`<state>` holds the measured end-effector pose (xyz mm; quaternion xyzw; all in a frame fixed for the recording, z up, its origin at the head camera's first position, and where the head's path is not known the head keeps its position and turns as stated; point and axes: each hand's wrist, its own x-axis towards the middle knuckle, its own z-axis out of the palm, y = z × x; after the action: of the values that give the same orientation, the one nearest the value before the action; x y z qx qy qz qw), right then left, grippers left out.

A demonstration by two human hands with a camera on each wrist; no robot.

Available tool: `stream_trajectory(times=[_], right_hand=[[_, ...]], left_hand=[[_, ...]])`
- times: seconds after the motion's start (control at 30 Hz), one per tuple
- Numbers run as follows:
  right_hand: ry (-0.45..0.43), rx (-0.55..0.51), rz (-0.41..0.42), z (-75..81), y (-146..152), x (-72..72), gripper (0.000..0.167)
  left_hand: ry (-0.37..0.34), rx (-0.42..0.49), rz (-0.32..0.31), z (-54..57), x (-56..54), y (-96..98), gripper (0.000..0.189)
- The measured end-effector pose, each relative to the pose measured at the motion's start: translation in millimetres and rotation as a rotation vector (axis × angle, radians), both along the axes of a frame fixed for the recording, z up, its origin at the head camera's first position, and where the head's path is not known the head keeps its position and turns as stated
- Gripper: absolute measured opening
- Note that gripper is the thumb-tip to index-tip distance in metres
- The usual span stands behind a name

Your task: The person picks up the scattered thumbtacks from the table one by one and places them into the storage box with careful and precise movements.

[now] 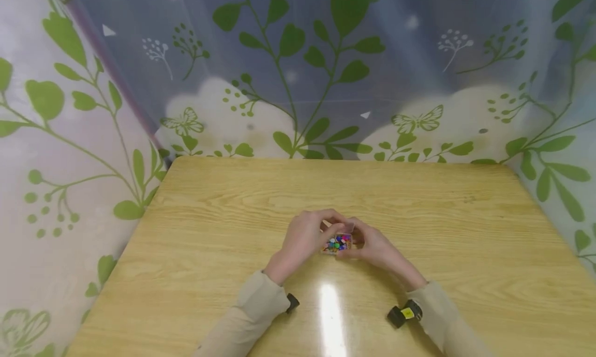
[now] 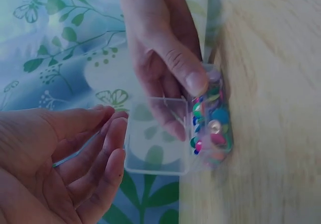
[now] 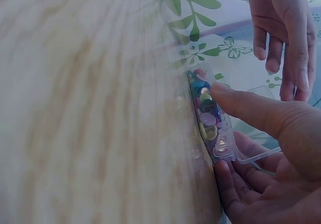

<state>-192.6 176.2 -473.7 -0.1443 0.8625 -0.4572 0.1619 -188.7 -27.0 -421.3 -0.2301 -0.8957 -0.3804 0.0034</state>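
Observation:
A small clear plastic box [image 2: 220, 138] full of shiny, many-coloured round pieces [image 3: 208, 118] is on the table. Its hinged clear lid [image 2: 156, 138] stands open, upright in the head view. My right hand [image 1: 378, 247] grips the box, thumb on one side and fingers at the other, behind the lid. On the other side, my left hand [image 1: 304, 238] has its loosely bent fingers beside the lid's free edge. Whether those fingertips touch the lid I cannot tell. The left wrist view shows nothing held in the left palm [image 2: 30, 158].
The wooden table [image 1: 209, 217] extends around both hands, with a bright reflection near its front. Behind it hangs a leaf-patterned curtain [image 1: 298, 72], which continues along the left and right sides. Black straps with small devices [image 1: 405, 313] sit at both wrists.

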Motion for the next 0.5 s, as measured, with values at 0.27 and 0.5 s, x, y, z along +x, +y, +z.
stream_trajectory(times=[0.27, 0.5], right_hand=[[0.011, -0.01, 0.009, -0.8, -2, -2.1, 0.068], [0.011, -0.01, 0.032, -1.7, -1, -3.0, 0.076]], left_hand=[[0.026, 0.005, 0.066, 7.2, -3.4, -10.6, 0.012], [0.019, -0.004, 0.101, 10.6, -7.7, -19.0, 0.014]])
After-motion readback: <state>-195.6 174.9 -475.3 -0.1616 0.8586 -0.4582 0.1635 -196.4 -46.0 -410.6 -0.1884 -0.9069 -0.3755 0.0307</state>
